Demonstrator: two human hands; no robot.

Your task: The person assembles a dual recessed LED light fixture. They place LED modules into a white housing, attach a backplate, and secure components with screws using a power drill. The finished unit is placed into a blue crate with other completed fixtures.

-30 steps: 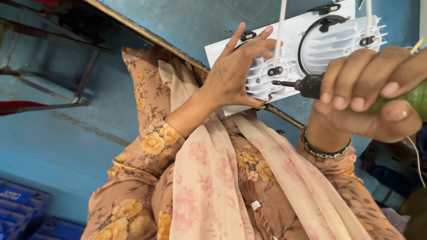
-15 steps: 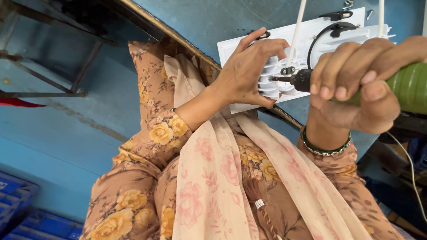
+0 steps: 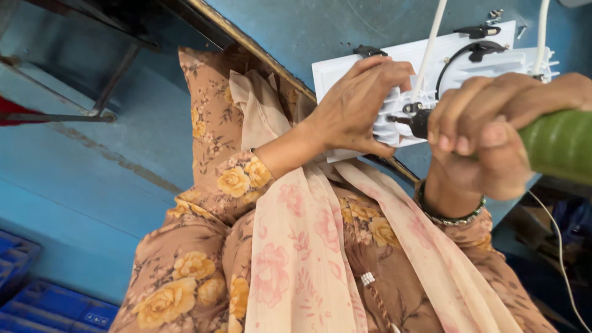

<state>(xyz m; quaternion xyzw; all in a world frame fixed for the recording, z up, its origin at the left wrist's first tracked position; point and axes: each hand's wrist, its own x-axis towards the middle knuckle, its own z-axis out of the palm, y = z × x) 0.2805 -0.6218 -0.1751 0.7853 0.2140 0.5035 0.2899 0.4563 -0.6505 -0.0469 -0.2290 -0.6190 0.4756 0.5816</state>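
A blue-painted work surface (image 3: 345, 24) fills the far side of the scene, its worn edge running on a slant from upper left down to the right, and a pale blue floor (image 3: 80, 185) spreads across the left. In the near middle hang the person's brown floral sleeves and a peach scarf printed with pink flowers (image 3: 308, 246). On the blue surface lies a flat white plastic panel with ribbed fins (image 3: 394, 77), with two white cables (image 3: 430, 43) rising from it toward the far edge and a black curved wire (image 3: 459, 52) held by black clips on its face. The left hand (image 3: 354, 105) lies on the left end of the panel, fingers curled over its far edge and thumb tucked under the near edge, so it grips the panel and pins it down. The right hand (image 3: 487, 132) is wrapped in a closed fist around the green cylindrical handle of an electric screwdriver (image 3: 558, 145), which extends off to the right; the tool's black tip (image 3: 410, 118) points left and meets the finned part of the panel, just right of the left hand's fingers. A beaded bracelet (image 3: 450, 213) circles the right wrist. At the near left corner sit blue plastic crates (image 3: 37, 296).
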